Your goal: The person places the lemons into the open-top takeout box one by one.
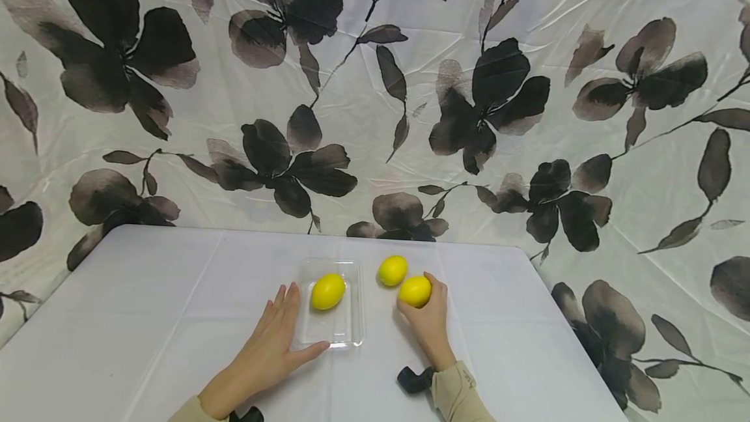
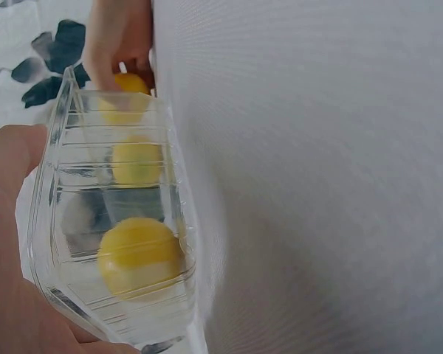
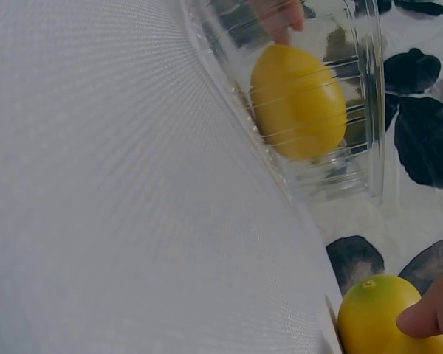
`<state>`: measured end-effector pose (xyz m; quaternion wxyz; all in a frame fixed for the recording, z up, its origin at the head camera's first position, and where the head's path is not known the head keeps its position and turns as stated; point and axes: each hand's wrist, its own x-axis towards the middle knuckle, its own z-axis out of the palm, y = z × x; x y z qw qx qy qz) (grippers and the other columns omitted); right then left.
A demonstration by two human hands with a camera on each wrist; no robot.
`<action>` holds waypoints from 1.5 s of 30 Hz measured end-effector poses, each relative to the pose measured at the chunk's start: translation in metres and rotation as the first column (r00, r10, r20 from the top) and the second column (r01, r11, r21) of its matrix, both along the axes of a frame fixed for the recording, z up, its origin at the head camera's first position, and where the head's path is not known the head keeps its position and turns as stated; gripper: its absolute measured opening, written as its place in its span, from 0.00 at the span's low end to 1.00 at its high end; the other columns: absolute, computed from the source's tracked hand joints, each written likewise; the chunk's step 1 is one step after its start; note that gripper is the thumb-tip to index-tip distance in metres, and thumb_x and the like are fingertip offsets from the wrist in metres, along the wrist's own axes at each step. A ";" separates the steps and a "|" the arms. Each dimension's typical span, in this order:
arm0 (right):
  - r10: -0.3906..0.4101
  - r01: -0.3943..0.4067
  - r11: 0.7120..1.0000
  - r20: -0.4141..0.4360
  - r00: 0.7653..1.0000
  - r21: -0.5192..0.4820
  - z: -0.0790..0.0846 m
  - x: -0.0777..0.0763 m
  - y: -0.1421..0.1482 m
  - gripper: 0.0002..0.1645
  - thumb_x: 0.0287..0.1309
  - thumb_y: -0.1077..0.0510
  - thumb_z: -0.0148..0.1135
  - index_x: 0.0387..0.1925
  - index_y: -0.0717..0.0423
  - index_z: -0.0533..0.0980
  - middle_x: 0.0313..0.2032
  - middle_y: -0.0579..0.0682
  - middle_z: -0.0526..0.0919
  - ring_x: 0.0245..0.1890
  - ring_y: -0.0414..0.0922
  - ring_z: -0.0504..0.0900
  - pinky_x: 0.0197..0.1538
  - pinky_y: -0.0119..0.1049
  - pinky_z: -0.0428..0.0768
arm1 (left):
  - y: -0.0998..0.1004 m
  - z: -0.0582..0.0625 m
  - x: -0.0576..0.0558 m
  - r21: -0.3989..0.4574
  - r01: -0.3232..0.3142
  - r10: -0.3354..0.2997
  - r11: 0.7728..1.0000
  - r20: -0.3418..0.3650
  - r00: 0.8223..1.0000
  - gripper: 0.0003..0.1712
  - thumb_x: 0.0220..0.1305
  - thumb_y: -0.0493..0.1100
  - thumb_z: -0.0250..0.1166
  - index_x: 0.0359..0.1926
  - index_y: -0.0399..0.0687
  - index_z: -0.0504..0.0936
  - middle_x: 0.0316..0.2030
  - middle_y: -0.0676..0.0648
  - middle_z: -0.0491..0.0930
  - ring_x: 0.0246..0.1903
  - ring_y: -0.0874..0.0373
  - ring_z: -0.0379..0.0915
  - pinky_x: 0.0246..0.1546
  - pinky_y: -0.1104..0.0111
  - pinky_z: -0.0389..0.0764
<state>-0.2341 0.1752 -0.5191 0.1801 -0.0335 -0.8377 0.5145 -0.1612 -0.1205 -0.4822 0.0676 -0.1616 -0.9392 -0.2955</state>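
A clear plastic box [image 1: 355, 318] stands on the white table with one yellow lemon [image 1: 328, 292] inside, also seen through the wall in the left wrist view. My left hand [image 1: 272, 344] lies along the box's left side, fingers straight, thumb stretched along the near edge. To the right of the box, my right hand [image 1: 430, 318] pinches a second lemon [image 1: 415, 292] between thumb and fingers. A third lemon [image 1: 392, 270] lies just behind and left of the held one. In the right wrist view the thumb [image 3: 432, 313] presses on a lemon's side.
White cloth covers the table [image 1: 146, 318], whose back edge meets a hanging fabric [image 1: 387, 109] with dark flowers. A black curved object [image 1: 415, 380] sits by the right cuff, and another dark piece [image 1: 252, 415] shows by the left wrist.
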 end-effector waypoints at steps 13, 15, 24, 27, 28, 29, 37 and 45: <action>-0.018 0.003 0.980 -0.073 0.997 -0.200 0.003 0.000 0.001 0.46 0.46 0.67 0.68 0.69 0.59 0.63 0.62 0.57 0.71 0.53 0.51 0.72 0.57 0.45 0.73 | 0.000 0.000 0.000 -0.002 0.000 0.000 1.000 0.002 1.000 0.68 0.56 0.76 0.61 0.75 0.26 0.46 0.75 0.30 0.46 0.75 0.37 0.37 0.73 0.43 0.44; 0.006 -0.024 0.977 -0.084 0.996 -0.210 0.004 0.000 0.001 0.46 0.47 0.68 0.68 0.70 0.59 0.63 0.62 0.56 0.72 0.53 0.51 0.72 0.57 0.43 0.73 | 0.000 0.000 0.000 -0.002 0.000 0.000 1.000 0.003 1.000 0.68 0.56 0.76 0.61 0.75 0.26 0.46 0.75 0.30 0.46 0.75 0.37 0.37 0.73 0.43 0.44; 0.095 -0.125 0.963 -0.135 0.986 -0.237 0.011 0.001 -0.002 0.44 0.50 0.69 0.68 0.70 0.58 0.64 0.65 0.55 0.71 0.61 0.50 0.70 0.67 0.45 0.69 | -0.001 -0.002 0.000 -0.003 0.003 -0.003 1.000 -0.006 1.000 0.68 0.56 0.75 0.62 0.75 0.26 0.46 0.75 0.30 0.46 0.75 0.37 0.36 0.73 0.44 0.44; 0.134 -0.169 0.958 -0.159 0.978 -0.233 0.020 0.001 -0.005 0.44 0.51 0.70 0.69 0.70 0.58 0.64 0.67 0.56 0.69 0.62 0.51 0.70 0.67 0.45 0.69 | -0.001 -0.002 0.000 -0.006 0.004 -0.004 1.000 -0.014 1.000 0.68 0.57 0.75 0.61 0.75 0.26 0.46 0.75 0.31 0.46 0.75 0.37 0.37 0.73 0.43 0.44; 0.152 -0.189 0.955 -0.168 0.974 -0.229 0.024 0.001 -0.007 0.44 0.51 0.71 0.69 0.70 0.58 0.64 0.67 0.57 0.69 0.62 0.51 0.70 0.67 0.45 0.70 | 0.000 -0.002 -0.001 -0.007 0.004 -0.004 1.000 -0.015 1.000 0.68 0.57 0.75 0.61 0.75 0.26 0.46 0.75 0.31 0.46 0.75 0.37 0.37 0.73 0.43 0.44; 0.173 -0.210 0.950 -0.173 0.970 -0.231 0.028 0.001 -0.009 0.45 0.50 0.72 0.69 0.70 0.59 0.64 0.67 0.58 0.68 0.62 0.52 0.69 0.67 0.46 0.70 | 0.000 -0.002 -0.001 -0.007 0.005 -0.005 1.000 -0.013 1.000 0.68 0.57 0.76 0.61 0.75 0.27 0.46 0.75 0.31 0.46 0.75 0.37 0.37 0.73 0.43 0.44; 0.311 -0.342 0.922 -0.179 0.933 -0.180 0.084 0.022 -0.037 0.42 0.50 0.72 0.66 0.68 0.68 0.63 0.64 0.67 0.69 0.62 0.59 0.70 0.67 0.53 0.69 | -0.001 -0.001 0.000 -0.015 0.003 -0.004 1.000 -0.020 1.000 0.68 0.57 0.76 0.60 0.75 0.26 0.46 0.76 0.31 0.44 0.75 0.36 0.36 0.73 0.43 0.44; 0.443 -0.451 0.877 -0.085 0.893 -0.168 0.094 0.021 -0.060 0.43 0.47 0.72 0.66 0.68 0.67 0.64 0.64 0.65 0.69 0.61 0.58 0.70 0.67 0.52 0.69 | -0.002 -0.003 0.000 -0.032 0.005 -0.007 0.999 -0.051 0.999 0.67 0.57 0.75 0.62 0.74 0.27 0.48 0.76 0.31 0.41 0.75 0.37 0.36 0.72 0.42 0.46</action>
